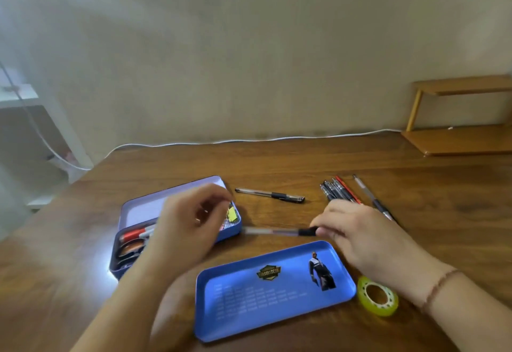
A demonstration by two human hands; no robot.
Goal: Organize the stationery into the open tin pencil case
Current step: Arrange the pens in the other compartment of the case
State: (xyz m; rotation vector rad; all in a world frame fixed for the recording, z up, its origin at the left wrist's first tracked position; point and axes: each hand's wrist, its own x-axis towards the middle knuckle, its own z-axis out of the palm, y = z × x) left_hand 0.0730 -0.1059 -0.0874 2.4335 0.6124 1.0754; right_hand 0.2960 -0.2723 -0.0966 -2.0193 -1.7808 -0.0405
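At the left of the table (pixel 277 163) sits the open tin pencil case (pixel 138 213), its hinged lid leaning back and its tray already holding a red marker (pixel 134 234), scissors (pixel 130 250) and some small yellow bits near its right end. The left hand (pixel 191 224) hovers over the right half of the case, fingers loosely curled; it seems to hold nothing, though motion blur leaves that unsure.

Just right of the case lies a clear pen with a black grip (pixel 279 231). Its long axis runs nearly left to right, one end close to or touching the case's right wall, the grip end pinched between the fingertips of the right hand (pixel 357 236). So the case lies to the left of that hand, straight along the pen's own length, and the right hand is the one that has the pen. The pen probably has to lift over the case wall and turn to lie along the tray.

In front of the pen rests a separate blue tray (pixel 274 290), hollow side up. Behind it another pen (pixel 270 195) lies alone, also nearly crosswise. Farther right, behind the right hand, a bundle of pens (pixel 339 191) and a single pen (pixel 365 191) point away at a slant. A yellow-green tape roll (pixel 377 295) sits just beside the blue tray's right corner, under the right wrist.
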